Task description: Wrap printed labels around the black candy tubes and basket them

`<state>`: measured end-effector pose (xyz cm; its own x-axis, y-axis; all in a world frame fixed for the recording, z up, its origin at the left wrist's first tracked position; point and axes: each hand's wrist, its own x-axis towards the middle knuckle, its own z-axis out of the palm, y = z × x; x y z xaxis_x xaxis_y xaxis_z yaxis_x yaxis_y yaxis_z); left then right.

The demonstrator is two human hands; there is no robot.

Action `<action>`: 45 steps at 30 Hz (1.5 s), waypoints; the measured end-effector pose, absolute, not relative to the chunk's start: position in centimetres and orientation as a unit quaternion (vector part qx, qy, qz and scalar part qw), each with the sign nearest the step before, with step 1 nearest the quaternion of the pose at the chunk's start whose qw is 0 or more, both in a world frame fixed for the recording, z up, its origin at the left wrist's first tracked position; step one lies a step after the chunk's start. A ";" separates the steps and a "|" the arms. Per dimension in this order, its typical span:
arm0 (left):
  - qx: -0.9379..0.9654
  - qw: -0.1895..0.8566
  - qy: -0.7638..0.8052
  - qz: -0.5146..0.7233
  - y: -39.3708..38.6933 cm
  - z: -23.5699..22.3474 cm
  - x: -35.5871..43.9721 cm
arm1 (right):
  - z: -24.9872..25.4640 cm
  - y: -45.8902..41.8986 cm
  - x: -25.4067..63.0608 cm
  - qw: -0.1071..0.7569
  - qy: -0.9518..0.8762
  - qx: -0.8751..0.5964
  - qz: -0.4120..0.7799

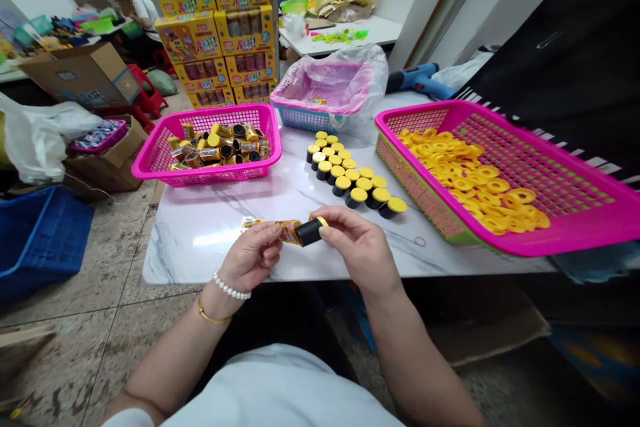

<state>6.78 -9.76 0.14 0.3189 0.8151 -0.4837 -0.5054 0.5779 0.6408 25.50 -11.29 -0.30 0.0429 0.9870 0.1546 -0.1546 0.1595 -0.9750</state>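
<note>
Between my hands, over the front of the marble-patterned table (200,213), is a small black cup with a yellow lid (310,231). My right hand (363,247) pinches it at the lid end. A printed yellow wrapper (290,231) meets the cup's other end, and the fingers of my left hand (257,250) are closed on it. Whether the cup is partly inside the wrapper I cannot tell. Behind my right hand stand several rows of black cups with yellow lids (357,197). At the left, a pink basket (150,163) holds many wrapped cups (220,147).
At the right, a large pink basket (590,227) holds yellow rings (470,177). A plastic-lined basket (305,117) and a blue heat gun (423,77) lie at the back. Stacked yellow display boxes (200,33) stand behind. A blue crate (45,233) is on the floor; another person (140,13) sits far left.
</note>
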 end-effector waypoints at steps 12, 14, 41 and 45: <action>0.228 0.769 0.412 0.433 -9.7 0.4 7.8 | -0.9 -13.7 23.8 0.587 -0.579 -0.490 0.282; 0.258 0.754 0.419 0.436 -10.0 0.1 7.8 | -1.2 -13.8 23.9 0.581 -0.597 -0.477 0.281; 0.478 0.686 0.422 0.351 -10.0 -0.8 5.4 | -3.3 -13.2 25.0 0.542 -0.711 -0.420 0.156; 0.502 0.659 0.399 0.394 -10.4 -0.1 5.7 | -3.0 -13.4 25.2 0.548 -0.694 -0.428 0.185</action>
